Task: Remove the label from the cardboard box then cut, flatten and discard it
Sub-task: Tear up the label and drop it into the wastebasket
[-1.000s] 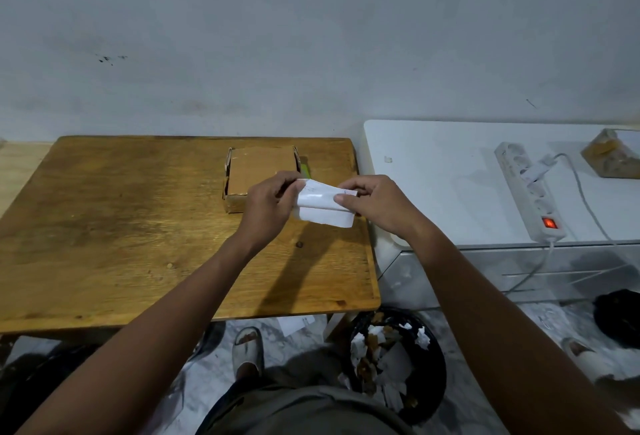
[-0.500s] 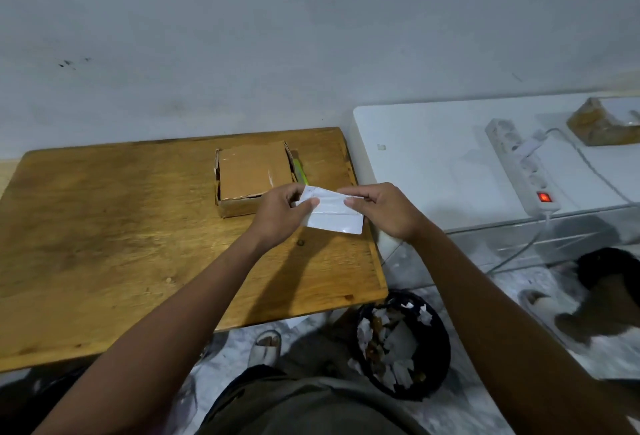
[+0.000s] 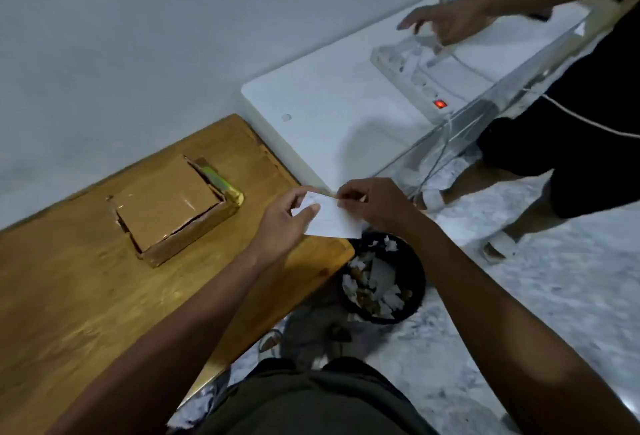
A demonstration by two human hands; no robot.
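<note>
While the left hand (image 3: 282,223) and right hand (image 3: 372,204) are pinching opposite ends of the white label (image 3: 332,221) above the wooden table (image 3: 69,296) corner, its blurred faint markings are staying unreadable. The cardboard box (image 3: 173,206) is sitting closed on the table, partly hiding a green object (image 3: 221,180). Below, a black bin (image 3: 384,279) is holding paper scraps; a second person's hand (image 3: 446,21) is hovering over the power strip (image 3: 415,78).
</note>
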